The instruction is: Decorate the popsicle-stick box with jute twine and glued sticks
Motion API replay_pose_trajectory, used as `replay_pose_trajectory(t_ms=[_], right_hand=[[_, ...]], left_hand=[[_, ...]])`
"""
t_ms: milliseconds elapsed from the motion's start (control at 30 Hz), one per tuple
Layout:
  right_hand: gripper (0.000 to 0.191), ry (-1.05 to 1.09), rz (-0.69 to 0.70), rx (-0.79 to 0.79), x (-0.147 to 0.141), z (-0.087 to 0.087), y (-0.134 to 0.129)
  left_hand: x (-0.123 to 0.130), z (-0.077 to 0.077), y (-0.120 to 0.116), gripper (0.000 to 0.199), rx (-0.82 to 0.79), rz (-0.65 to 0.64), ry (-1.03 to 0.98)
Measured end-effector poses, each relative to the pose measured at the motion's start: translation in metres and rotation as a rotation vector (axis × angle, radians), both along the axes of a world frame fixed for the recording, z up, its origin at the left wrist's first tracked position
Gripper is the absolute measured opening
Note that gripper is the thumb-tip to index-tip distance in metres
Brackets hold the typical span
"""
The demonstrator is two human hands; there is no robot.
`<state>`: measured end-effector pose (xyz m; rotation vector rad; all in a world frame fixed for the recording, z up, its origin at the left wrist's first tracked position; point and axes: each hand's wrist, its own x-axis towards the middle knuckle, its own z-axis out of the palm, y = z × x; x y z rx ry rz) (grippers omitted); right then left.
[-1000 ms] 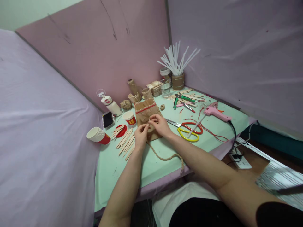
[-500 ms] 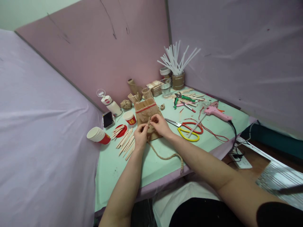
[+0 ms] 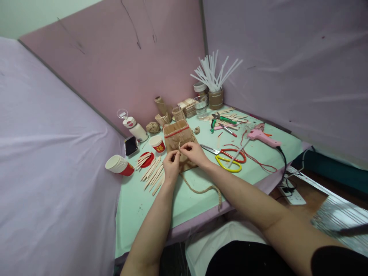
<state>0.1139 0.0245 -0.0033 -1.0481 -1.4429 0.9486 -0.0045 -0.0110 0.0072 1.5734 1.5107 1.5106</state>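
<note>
Pinching the upper end of a jute rope (image 3: 201, 188) between the fingertips of both hands, you work just in front of a small brown box (image 3: 178, 138) made of craft sticks. Head view, single entry. Your left hand (image 3: 171, 165) and right hand (image 3: 194, 152) sit close together, fingertips meeting on the rope end, which pokes up between them. The rope runs from your hands back toward your body, curves across the green table (image 3: 143, 207) and hangs over its near edge.

Left of your left hand: a loose row of craft sticks (image 3: 152, 172), a red lid (image 3: 146, 159), a red paper cup (image 3: 158, 143) standing upright, and a stack of cups (image 3: 118, 165) lying on its side. Beyond those, a phone (image 3: 131, 145) and a white bottle (image 3: 135, 128).

Right of your right hand: scissors (image 3: 230, 157) with red and yellow handles, lying flat. Farther right, a pink glue gun (image 3: 263, 137) with its black cord trailing off the table. Beyond the box, a holder of white straws (image 3: 214, 82) stands at the far corner.
</note>
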Motion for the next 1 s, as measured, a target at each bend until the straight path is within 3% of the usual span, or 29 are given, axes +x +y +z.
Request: replay_pose_trajectory(t_ms=[200,267,333,433,567,700,900,1000], right_hand=[[0.009,-0.071,0.033,0.007,0.002,0.013,-0.007],[0.007,-0.096,0.056,0.039,0.003,0.017,-0.009],[0.007,-0.096,0.084,0.109,0.004,0.020,-0.012],[0.007,-0.073,0.142,0.275,0.004,0.021,-0.015],[0.010,-0.051,0.206,0.410,0.005,0.021,-0.017],[0.009,-0.039,0.192,0.341,0.004,0.022,-0.018],[0.013,-0.019,0.088,0.081,0.004,0.022,-0.013],[0.007,-0.007,0.114,0.091,0.004,0.021,-0.011]], left_hand=[[0.001,-0.001,0.002,0.013,-0.038,0.003,-0.113],[0.001,0.000,0.003,0.008,-0.092,-0.005,-0.258],[-0.001,0.003,0.005,0.009,-0.246,-0.085,-0.524],[-0.006,0.009,0.006,0.010,-0.575,-0.308,-0.953],[-0.013,0.015,0.006,0.011,-0.761,-0.418,-1.196],[-0.010,0.015,0.005,0.009,-0.690,-0.392,-1.125],[0.001,0.007,0.004,0.012,-0.256,-0.147,-0.697],[-0.001,0.006,0.005,0.012,-0.311,-0.175,-0.754]])
